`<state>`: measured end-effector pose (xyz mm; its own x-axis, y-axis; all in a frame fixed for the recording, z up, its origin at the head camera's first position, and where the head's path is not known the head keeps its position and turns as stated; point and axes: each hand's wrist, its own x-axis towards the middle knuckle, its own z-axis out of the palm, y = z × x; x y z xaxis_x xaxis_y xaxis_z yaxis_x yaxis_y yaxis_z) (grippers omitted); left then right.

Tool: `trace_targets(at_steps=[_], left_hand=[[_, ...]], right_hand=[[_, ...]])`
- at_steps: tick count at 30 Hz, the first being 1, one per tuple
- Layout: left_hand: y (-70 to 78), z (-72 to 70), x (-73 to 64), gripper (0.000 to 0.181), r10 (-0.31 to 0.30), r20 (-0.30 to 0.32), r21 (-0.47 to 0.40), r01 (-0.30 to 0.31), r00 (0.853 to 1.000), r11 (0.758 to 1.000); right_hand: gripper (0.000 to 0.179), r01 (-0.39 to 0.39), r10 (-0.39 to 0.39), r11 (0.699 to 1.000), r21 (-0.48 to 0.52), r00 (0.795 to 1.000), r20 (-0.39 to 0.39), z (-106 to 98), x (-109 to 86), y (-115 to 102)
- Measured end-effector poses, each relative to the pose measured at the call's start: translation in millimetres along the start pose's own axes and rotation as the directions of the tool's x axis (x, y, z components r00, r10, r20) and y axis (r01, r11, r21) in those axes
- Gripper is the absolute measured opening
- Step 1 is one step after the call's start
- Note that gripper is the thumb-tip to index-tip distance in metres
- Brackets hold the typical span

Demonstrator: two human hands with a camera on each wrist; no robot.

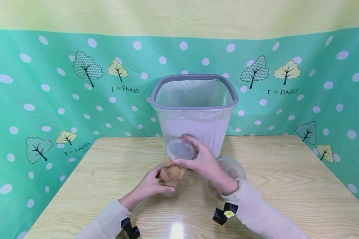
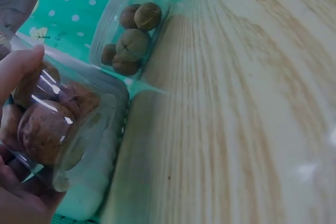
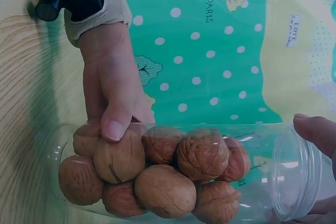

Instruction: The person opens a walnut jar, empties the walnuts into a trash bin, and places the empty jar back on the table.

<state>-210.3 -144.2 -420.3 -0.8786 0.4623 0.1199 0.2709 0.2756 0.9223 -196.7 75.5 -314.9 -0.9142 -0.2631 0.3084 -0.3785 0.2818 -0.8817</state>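
A clear plastic jar (image 3: 257, 153) of walnuts (image 3: 165, 190) is held above the wooden table, in front of the bin. My left hand (image 1: 151, 182) grips its lower body, with the thumb along the near side in the head view. At the other end, the fingers and thumb of my right hand (image 1: 201, 162) hold the rim of the clear lid (image 1: 180, 149), which sits on the jar. In the left wrist view the walnuts (image 2: 47, 129) show through the plastic, and part of the left hand is cut off by the frame.
A light bin (image 1: 194, 126) with a grey rim and a plastic liner stands at the table's back. Partly behind my right forearm, a second clear container (image 1: 236, 167) stands on the table (image 1: 281, 186); round brown nuts (image 2: 131, 43) are inside. A dotted green cloth (image 1: 113, 113) hangs behind.
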Motion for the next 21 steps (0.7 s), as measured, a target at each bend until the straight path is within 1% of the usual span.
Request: trace_targets(at_steps=[3,4,7,10,13,16,18,21], left_hand=[[3.3,-0.9,-0.5,0.078,0.008,-0.021,0.031,-0.007,1.0,1.0],[4.4,-1.3,-0.7,0.078,0.016,-0.026,0.033,-0.016,1.0,0.999],[7.6,-2.7,-2.1,0.076,0.054,-0.046,0.036,-0.052,0.998,0.998],[11.7,-4.6,-3.1,0.076,0.091,-0.048,0.018,-0.09,0.995,0.996],[15.3,-5.9,-2.8,0.076,0.114,-0.035,-0.016,-0.115,0.993,0.993],[17.3,-5.8,-1.9,0.076,0.128,-0.03,-0.036,-0.13,0.991,0.991],[18.7,-5.3,-1.7,0.077,0.134,-0.034,-0.029,-0.135,0.99,0.99],[21.4,-4.7,-1.7,0.077,0.148,-0.046,0.006,-0.148,0.988,0.989]], right_hand=[[0.08,-0.003,0.003,0.999,0.032,1.0,-0.004,-5.9,-3.8,-0.9],[0.081,-0.013,0.013,0.998,0.058,1.0,-0.003,-8.0,-5.4,-1.2],[0.08,-0.026,0.026,0.991,0.134,1.0,0.005,-14.4,-9.2,-1.2],[0.077,-0.03,0.028,0.983,0.18,1.0,0.012,-21.9,-11.2,1.3],[0.073,-0.016,0.014,0.982,0.187,1.0,0.014,-28.7,-12.2,4.9],[0.074,-0.022,0.017,0.977,0.214,1.0,0.024,-33.5,-14.6,7.3],[0.075,-0.029,0.021,0.972,0.231,0.999,0.035,-36.2,-16.5,8.3],[0.076,-0.036,0.022,0.965,0.259,0.998,0.055,-39.8,-18.4,9.7]])
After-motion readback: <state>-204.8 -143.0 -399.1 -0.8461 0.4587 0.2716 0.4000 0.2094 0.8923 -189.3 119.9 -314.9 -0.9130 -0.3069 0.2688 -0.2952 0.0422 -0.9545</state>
